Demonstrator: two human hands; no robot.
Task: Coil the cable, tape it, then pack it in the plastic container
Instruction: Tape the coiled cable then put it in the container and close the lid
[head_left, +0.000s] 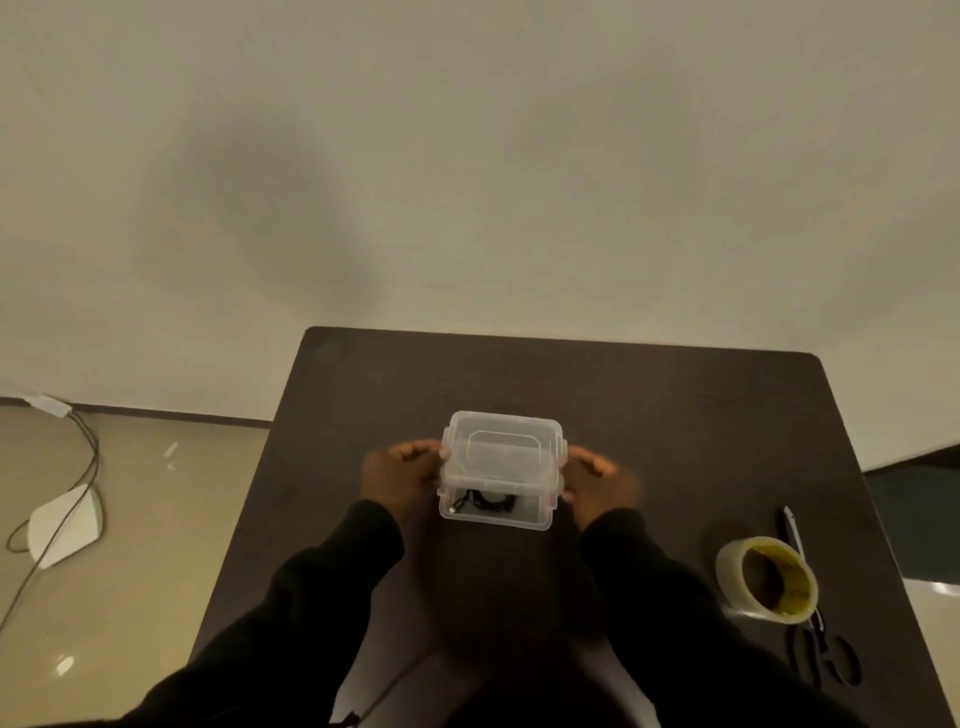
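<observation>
A clear plastic container (496, 512) stands on the dark table (649, 415), with its clear lid (501, 452) resting on top. Through the near wall I see the coiled black cable (485, 501) lying inside. My left hand (402, 475) grips the left side of the lid and container. On the opposite side, my right hand (597, 480) holds the right edge. Both hands look slightly blurred.
A roll of clear tape (766, 579) sits at the table's right, near me. Black-handled scissors (810, 613) lie beside it by the right edge. On the floor at left lie a white device (65, 525) and trailing cables (78, 467).
</observation>
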